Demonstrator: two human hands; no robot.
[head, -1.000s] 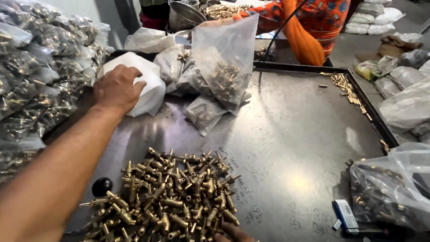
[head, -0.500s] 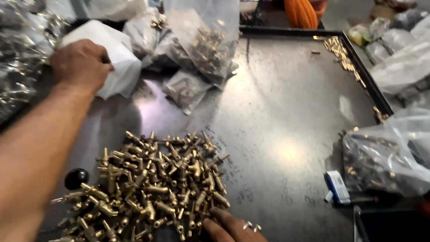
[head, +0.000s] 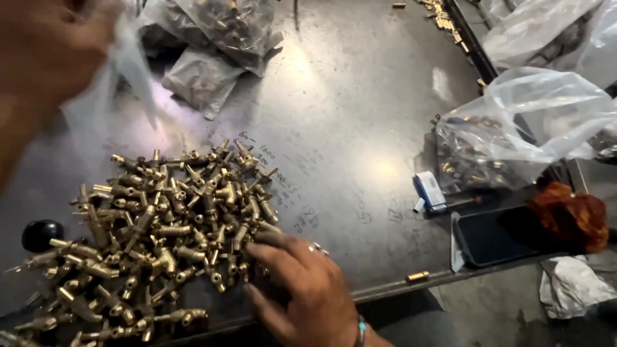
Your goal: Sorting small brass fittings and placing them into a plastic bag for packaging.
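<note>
Brass fittings [head: 160, 231]: piled on steel counter [head: 360, 128], lower left. Right hand [head: 302, 283]: laid at pile's right edge, fingers spread, nothing gripped. Left hand [head: 45, 45]: raised upper left, blurred, grip closed on clear plastic bag [head: 122, 71]. Phone [head: 501, 234] placed near counter's right edge.

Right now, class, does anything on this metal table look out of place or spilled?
Yes. One brass fitting lies alone at the table's front edge, apart from the big pile beside the right hand, so it could roll off.
</note>
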